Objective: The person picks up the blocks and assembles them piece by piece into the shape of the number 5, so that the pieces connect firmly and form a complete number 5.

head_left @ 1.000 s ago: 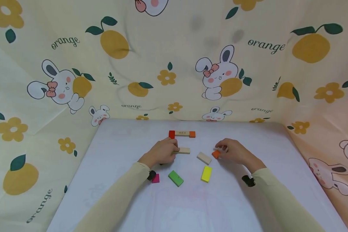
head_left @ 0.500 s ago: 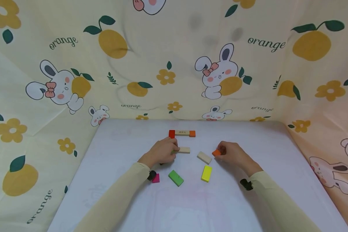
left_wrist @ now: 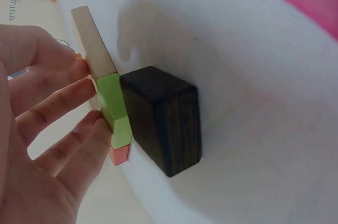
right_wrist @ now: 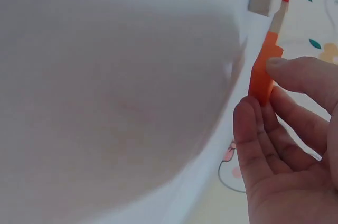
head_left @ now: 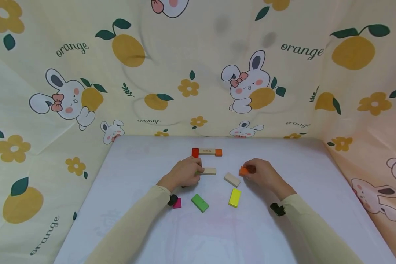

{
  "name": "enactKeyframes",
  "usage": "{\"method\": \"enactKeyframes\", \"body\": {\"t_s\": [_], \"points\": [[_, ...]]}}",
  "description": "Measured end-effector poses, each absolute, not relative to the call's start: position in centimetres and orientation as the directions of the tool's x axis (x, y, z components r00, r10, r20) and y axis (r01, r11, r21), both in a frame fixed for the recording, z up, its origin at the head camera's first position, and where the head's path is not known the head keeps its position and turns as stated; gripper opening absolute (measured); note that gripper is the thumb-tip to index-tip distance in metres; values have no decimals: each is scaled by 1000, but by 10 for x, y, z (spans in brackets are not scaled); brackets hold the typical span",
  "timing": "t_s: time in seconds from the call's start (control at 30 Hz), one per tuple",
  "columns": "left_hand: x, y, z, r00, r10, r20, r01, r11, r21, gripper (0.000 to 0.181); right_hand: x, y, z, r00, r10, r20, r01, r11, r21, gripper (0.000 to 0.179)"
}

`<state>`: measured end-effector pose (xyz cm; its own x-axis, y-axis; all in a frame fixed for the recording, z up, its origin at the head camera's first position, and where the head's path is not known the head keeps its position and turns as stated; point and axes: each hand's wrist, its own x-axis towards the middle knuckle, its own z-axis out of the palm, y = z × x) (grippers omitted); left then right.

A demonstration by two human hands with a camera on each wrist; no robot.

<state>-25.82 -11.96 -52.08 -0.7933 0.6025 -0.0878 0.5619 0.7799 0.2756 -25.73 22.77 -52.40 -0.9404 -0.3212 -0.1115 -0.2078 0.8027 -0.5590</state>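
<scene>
While right hand (head_left: pixel 266 173) pinched orange block (head_left: pixel 242 171), centre-right, left hand (head_left: pixel 184 172), fingers loosely extended, touched green block (left_wrist: pixel 112 97); low carry risked clipping pale block (head_left: pixel 232 179).

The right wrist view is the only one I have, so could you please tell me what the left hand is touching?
Observer: The left hand touches a green block.
Operator: Thank you; what is right beside that, please?
Observer: A dark block, though I can't tell whether the two touch.
Operator: And does anything yellow lie nearby?
Observer: Yes, in the head view a yellow block lies on the table.
</scene>
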Motion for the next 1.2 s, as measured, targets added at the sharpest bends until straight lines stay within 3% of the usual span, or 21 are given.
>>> {"method": "enactKeyframes", "body": {"t_s": [0.27, 0.63, 1.2], "points": [[-258, -120, -521, -794, 602, -83, 562, 779, 276, 36, -259, 211, -516, -937, -348, -40, -262, 771, -580, 32], [-259, -120, -523, -797, 600, -70, 559, 776, 293, 34, -265, 186, -511, -920, -390, -33, -290, 736, -611, 33], [-260, -119, -524, -797, 599, -73, 556, 776, 297, 34, -267, 149, -513, -928, -339, -157, -180, 774, -607, 30]]}}
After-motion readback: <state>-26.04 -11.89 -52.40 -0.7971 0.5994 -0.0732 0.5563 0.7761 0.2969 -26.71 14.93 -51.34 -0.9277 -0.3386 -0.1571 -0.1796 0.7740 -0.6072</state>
